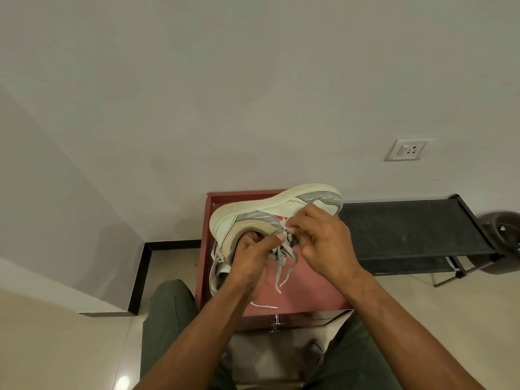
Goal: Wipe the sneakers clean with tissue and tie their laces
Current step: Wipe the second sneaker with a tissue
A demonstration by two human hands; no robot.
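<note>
A white and grey sneaker (270, 208) is held up on its side above the red cabinet top (306, 288), sole facing away from me. My left hand (250, 261) has fingers inside the shoe's opening while its thumb presses the grey laces (284, 266) against the tongue. My right hand (323, 243) pinches the laces near the top eyelets. Loose lace ends hang down over the cabinet. A second sneaker (218, 274) lies on the cabinet under my left hand, mostly hidden. No tissue is in view.
The red cabinet stands against the wall, with a metal handle (277, 322) on its front. A black low rack (413, 229) stands to the right, a dark round object (503, 237) beyond it. A wall socket (406, 149) is above. My knees flank the cabinet.
</note>
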